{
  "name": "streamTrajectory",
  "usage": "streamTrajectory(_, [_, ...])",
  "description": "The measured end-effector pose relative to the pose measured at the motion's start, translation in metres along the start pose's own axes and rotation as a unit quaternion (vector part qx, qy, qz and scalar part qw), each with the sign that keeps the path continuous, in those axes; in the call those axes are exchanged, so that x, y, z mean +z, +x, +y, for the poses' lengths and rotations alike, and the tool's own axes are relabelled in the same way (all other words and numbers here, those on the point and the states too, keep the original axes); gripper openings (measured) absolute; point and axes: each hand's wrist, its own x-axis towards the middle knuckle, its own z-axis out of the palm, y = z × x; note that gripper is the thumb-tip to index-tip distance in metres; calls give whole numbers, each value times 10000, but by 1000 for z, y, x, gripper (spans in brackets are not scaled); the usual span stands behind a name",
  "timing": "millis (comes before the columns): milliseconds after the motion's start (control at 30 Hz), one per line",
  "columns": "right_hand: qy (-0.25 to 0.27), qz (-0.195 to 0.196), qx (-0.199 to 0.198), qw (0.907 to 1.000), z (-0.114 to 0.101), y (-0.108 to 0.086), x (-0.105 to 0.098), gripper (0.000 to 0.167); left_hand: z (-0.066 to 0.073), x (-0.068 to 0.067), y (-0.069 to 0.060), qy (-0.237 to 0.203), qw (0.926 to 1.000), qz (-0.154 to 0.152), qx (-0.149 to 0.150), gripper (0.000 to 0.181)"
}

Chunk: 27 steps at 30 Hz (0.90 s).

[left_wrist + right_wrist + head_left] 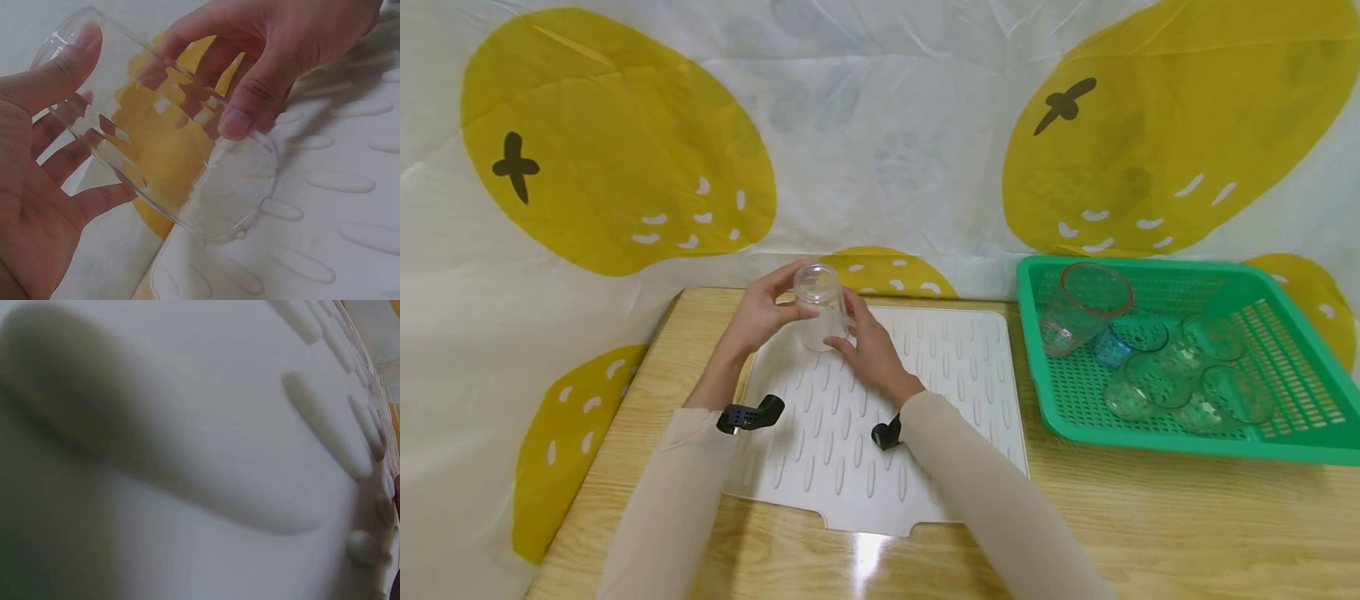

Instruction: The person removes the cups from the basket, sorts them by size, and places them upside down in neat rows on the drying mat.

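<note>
A clear drinking glass (822, 321) stands over the back left part of a white ridged mat (865, 450). My left hand (767, 307) grips its upper end, with the thumb (78, 53) across the near side and the fingers behind. Lower down, my right hand (872, 346) holds the wall between thumb and fingers. The glass (156, 137) looks tilted in the left wrist view, its lower end at the mat; whether they touch I cannot tell. In the right wrist view the mat (250, 437) fills most of the picture.
A green basket (1150, 447) stands to the right of the mat. In it are a tall red-rimmed glass (1090, 292), a blue glass (1111, 348) and several clear glass cups (1157, 379). A fruit-patterned sheet (887, 150) hangs behind the wooden table (1150, 525).
</note>
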Motion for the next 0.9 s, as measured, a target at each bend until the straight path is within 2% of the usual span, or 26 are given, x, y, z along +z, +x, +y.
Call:
streamTrajectory(267, [-458,-101,166,9988,0,-3,5,81,-8,-4,-4,-199,9997,49,-113,65])
streamTrajectory(433, [-823,-92,260,9962,-1,-3,5,82,-13,-8,-3,-510,9980,9,-370,66])
streamTrajectory(733, [-986,-198,416,9941,-4,-6,8,84,-15,-13,-6,-568,9941,-141,-917,70])
streamTrajectory(900, [-1082,-161,450,9930,-3,-7,8,83,-17,-10,-6,-667,9937,-201,-874,70])
